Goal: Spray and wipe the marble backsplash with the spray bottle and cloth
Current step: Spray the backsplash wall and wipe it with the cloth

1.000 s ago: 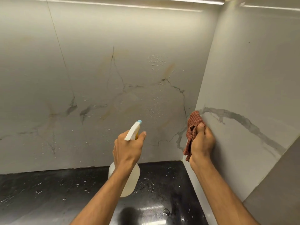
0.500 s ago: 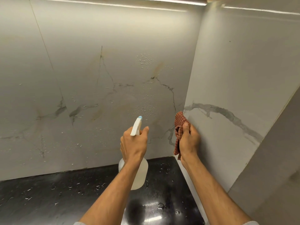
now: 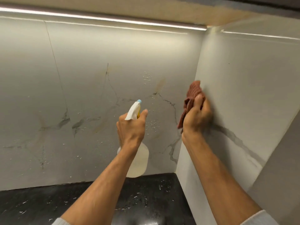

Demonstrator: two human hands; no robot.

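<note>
Cloth (image 3: 193,93): reddish and bunched, pinched in the right hand (image 3: 197,118) and pressed flat to the right-hand side panel of the marble backsplash (image 3: 243,98), just beside the inside corner; its loose tail hangs down past the heel of the hand
Right hand: fingers curled tight round the cloth, knuckles toward the camera, the nearer of the two hands to the side panel
Spray bottle (image 3: 138,158): upright, long axis near vertical, clear body hanging below the fist, white head with a blue nozzle tip (image 3: 139,101) aimed forward and up at the rear panel
Left hand (image 3: 130,127): closed round the bottle's neck, forefinger stretched out along the trigger side (whether it is squeezing I cannot tell)
Bottle contents: pale, faintly yellowish liquid seems to sit in the lower body; the level is hard to read
Rear panel: straight ahead of the nozzle, apart from it, beaded with droplets (image 3: 153,123) near the grey veins and again higher up, so that patch looks sprayed and not yet wiped
Key relation: wet patch lies to the left of the cloth, across the corner; the right hand is the closer one, so I judge the wipe must cross from side panel to rear panel
Countertop (image 3: 40,205): black, glossy, flecked with spray below both forearms
Risk: cloth skipping the corner seam
</note>
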